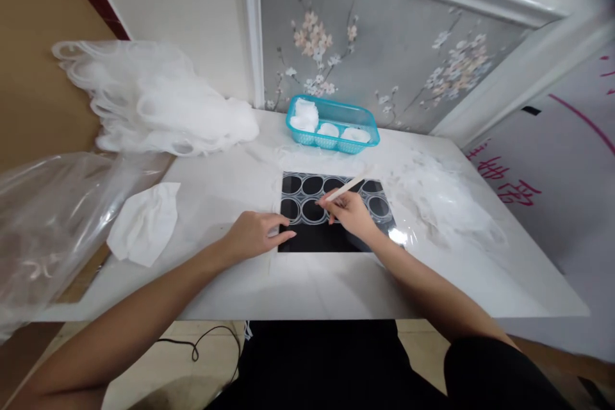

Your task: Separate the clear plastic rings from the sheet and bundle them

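A black sheet with rows of round black shapes ringed in white lies flat on the white table. My left hand rests at the sheet's left edge, thumb and index finger apart, their tips on the black surface; it holds nothing. Pinched like a pen in my right hand is a slim white stick, slanting up to the right over the sheet. My right fingertips are low over the middle round shapes. That hand hides part of the lower row, and whatever the stick's lower end touches is hidden.
A blue plastic basket holding round white pieces stands behind the sheet. At the left back sits a heap of white looped material, with a crumpled white cloth and clear plastic bag nearer. Thin white scraps lie right.
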### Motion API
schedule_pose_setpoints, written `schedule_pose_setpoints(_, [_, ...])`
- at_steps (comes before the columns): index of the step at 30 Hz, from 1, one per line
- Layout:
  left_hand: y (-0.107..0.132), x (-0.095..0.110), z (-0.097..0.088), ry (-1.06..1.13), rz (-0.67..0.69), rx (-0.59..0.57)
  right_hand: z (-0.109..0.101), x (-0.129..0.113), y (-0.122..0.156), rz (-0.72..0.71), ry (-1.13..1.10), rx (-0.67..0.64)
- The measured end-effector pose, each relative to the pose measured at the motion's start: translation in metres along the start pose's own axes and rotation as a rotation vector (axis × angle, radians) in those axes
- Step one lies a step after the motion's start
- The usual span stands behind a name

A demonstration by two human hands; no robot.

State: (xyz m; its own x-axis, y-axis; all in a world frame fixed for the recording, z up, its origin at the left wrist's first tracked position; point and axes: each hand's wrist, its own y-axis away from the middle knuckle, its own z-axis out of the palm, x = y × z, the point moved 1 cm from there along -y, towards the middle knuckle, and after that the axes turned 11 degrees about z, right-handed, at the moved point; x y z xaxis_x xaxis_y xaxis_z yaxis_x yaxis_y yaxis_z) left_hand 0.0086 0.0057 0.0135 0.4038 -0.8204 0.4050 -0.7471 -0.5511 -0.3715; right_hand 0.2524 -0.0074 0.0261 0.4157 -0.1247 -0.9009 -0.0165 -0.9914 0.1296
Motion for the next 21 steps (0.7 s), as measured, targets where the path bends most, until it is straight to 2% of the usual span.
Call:
schedule_pose_setpoints(4, [-0.009,-0.005,-0.004,-0.079,-0.040,0.021,0.001,-0.002,0.012,0.022,0.132,-0.106])
schedule_pose_setpoints(9, [-0.033,-0.010,-0.004,-0.214,-0.089,-0.128,0.003,-0.006,0.023,0.046,0.291,-0.211])
schedule_pose_setpoints(13, [-0.052,-0.010,0.000,-0.247,-0.136,-0.164,0.006,-0.003,0.023,0.052,0.314,-0.236])
schedule_pose_setpoints(17, [-0.056,-0.014,-0.004,-0.229,-0.163,-0.156,0.005,0.000,0.021,0.038,0.286,-0.240])
schedule_pose_setpoints(19, [-0.052,-0.021,-0.011,-0.081,-0.219,-0.122,0.004,0.001,0.020,0.013,0.297,-0.234])
schedule_pose_setpoints(21, [-0.047,-0.033,-0.018,0.235,-0.377,-0.045,0.003,0.002,0.020,0.000,0.321,-0.219])
